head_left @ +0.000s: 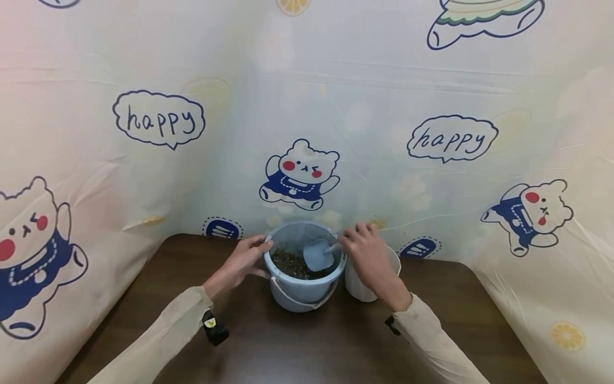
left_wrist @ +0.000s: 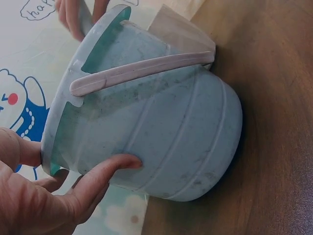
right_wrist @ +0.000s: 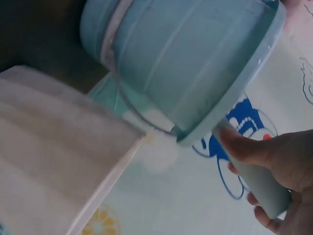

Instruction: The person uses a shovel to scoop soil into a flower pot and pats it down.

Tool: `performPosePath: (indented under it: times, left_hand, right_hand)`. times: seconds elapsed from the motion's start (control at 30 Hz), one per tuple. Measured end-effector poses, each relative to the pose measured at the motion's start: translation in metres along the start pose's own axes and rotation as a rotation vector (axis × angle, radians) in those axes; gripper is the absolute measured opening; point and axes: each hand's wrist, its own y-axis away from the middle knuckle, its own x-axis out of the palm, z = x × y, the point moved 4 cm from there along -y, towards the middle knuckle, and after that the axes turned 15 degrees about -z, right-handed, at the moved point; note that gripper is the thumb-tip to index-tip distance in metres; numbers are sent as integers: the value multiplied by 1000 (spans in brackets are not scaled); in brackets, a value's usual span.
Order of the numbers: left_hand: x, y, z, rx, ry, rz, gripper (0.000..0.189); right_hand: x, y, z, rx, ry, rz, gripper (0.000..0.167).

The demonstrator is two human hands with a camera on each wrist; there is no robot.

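A light blue plastic bucket (head_left: 299,293) stands upright on the brown table, with dark soil (head_left: 292,262) inside. My left hand (head_left: 242,258) grips its rim from the left; in the left wrist view the thumb and fingers (left_wrist: 105,178) straddle the rim and lie along the outer wall. My right hand (head_left: 366,253) is curled round the grey-blue handle (right_wrist: 261,183) of a small shovel (head_left: 318,255), whose blade is inside the bucket above the soil. The bucket's pale handle (left_wrist: 142,73) hangs down at the front.
A white pot-like container (head_left: 361,285) stands just right of the bucket, partly behind my right forearm. The brown wooden table (head_left: 283,346) ends at a printed cloth backdrop (head_left: 374,176) with bears, which surrounds it at the back and sides.
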Motion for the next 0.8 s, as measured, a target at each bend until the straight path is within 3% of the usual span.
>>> performPosePath:
  times: [0.17,0.33,0.47,0.63,0.8]
  left_hand:
    - [1,-1,-1,1,5,5,54]
    - [2,-3,0,18,4,10,55]
    - [1,-2,3,25,-3,17,54]
    - [2,-1,3,21,-2,24,56]
    - [2,-3,1,37,-4,25,55]
  right_hand:
    - [20,-10,10,-87,76,148,11]
    - [45,-19,23,-113,201,298,29]
    - [62,-20,35,-147,221,428,31]
    - [70,-20,36,-193,245,420,34]
    - [69,-22,30,-226,165,365,34]
